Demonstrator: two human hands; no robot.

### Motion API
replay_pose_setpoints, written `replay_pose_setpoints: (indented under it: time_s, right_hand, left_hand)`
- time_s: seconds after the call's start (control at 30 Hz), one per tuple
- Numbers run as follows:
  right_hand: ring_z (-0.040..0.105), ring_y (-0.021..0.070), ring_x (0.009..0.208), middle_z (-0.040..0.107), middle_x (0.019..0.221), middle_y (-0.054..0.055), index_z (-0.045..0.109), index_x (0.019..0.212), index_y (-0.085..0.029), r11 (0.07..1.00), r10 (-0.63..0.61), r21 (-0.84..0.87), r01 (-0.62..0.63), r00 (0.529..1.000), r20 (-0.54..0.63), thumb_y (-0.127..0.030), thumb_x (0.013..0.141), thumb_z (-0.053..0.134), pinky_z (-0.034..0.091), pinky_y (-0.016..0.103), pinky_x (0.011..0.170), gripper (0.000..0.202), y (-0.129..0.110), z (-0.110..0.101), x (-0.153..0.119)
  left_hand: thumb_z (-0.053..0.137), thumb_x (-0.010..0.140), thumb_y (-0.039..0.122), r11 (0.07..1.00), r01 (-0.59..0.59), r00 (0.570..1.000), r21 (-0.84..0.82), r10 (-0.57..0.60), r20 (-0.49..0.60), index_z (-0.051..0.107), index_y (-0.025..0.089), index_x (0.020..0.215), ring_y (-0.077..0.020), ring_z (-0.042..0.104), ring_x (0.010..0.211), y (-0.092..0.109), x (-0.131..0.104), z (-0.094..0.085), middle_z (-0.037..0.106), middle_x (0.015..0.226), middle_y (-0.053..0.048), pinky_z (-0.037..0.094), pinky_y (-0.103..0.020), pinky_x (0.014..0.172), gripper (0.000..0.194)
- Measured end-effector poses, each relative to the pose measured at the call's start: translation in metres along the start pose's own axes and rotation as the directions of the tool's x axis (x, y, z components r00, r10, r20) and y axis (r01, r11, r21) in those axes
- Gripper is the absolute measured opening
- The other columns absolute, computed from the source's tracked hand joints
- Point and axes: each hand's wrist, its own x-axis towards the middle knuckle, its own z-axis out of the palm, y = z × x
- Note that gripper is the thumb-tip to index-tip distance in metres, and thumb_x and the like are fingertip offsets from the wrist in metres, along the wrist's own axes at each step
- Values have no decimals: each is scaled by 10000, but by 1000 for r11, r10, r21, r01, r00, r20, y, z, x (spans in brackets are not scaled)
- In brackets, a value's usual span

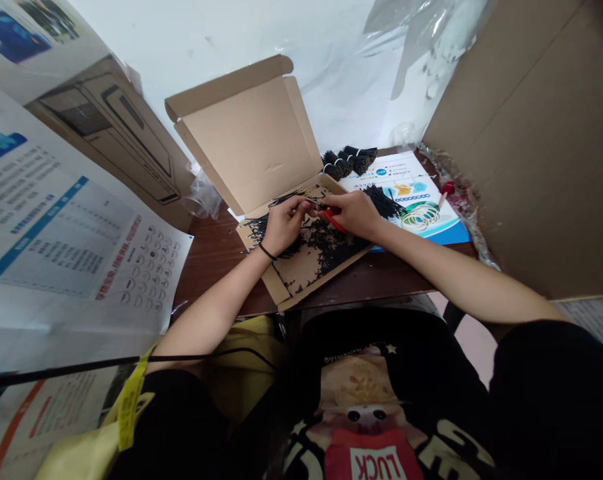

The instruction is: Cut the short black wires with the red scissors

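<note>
Box (249,143): lid's up at the back, giving both hands room!
Right hand (357,213): over the box, curled round red scissors (335,221), blades pointing at the other hand.
Left hand (283,225): thumb and fingertips pinched together by the blades, probably for control; whatever's between them is too small to tell.
Black scraps (326,248): inside the box, its low walls likely containing them.
Tied bundles (354,161): behind the box's right side, banded, seemingly to keep them together.

Printed sheet (81,220) at left, carton (131,127) with machine drawing behind it, crumpled clear plastic (205,193) beside carton. Plain brown cardboard (541,147), far right.
</note>
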Motion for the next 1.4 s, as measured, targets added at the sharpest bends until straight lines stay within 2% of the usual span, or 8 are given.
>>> replay_pose_setpoints:
  time_s: [0.13,0.3,0.6,0.93,1.4]
  right_hand:
    - [419,105,537,565,578,7,716,826,-224,1000,25,-14,-25,1000,-12,-469,801,550,255,262,540,297,-2,-1,0]
    - [425,101,555,562,595,8,705,823,-199,997,42,59,-41,999,-17,-430,812,539,281,259,562,285,-4,-3,1]
    - [382,93,538,549,577,0,709,812,-207,999,-2,53,2,1000,-3,-544,811,530,269,257,551,381,-3,0,1]
    - [428,100,550,569,596,1,723,918,-216,997,2,74,0,1000,-16,-483,796,559,283,254,557,336,-4,-3,1]
    - [439,103,558,583,606,3,729,864,-212,999,-2,48,3,1000,-9,-455,799,547,283,256,562,310,-4,-5,0]
  left_hand:
    - [414,918,511,1000,-1,1000,-25,1,-8,631,168,843,-97,522,557,-2,0,1,686,725,-40,408,-224,551,412]
    - [382,926,523,999,5,1000,-50,-5,-8,608,169,866,-100,510,562,-3,1,1,681,720,-43,411,-228,551,423]
    - [369,929,526,998,-9,1000,-58,8,-9,599,173,836,-105,513,571,-5,1,2,672,704,-43,411,-235,559,431]
    - [360,919,557,998,-4,1000,-59,4,-8,595,183,804,-108,508,565,-2,1,1,654,689,-35,403,-240,560,456]
    - [381,928,516,998,-27,999,-54,28,30,605,176,800,-113,518,579,-2,1,0,661,704,-33,405,-245,566,427]
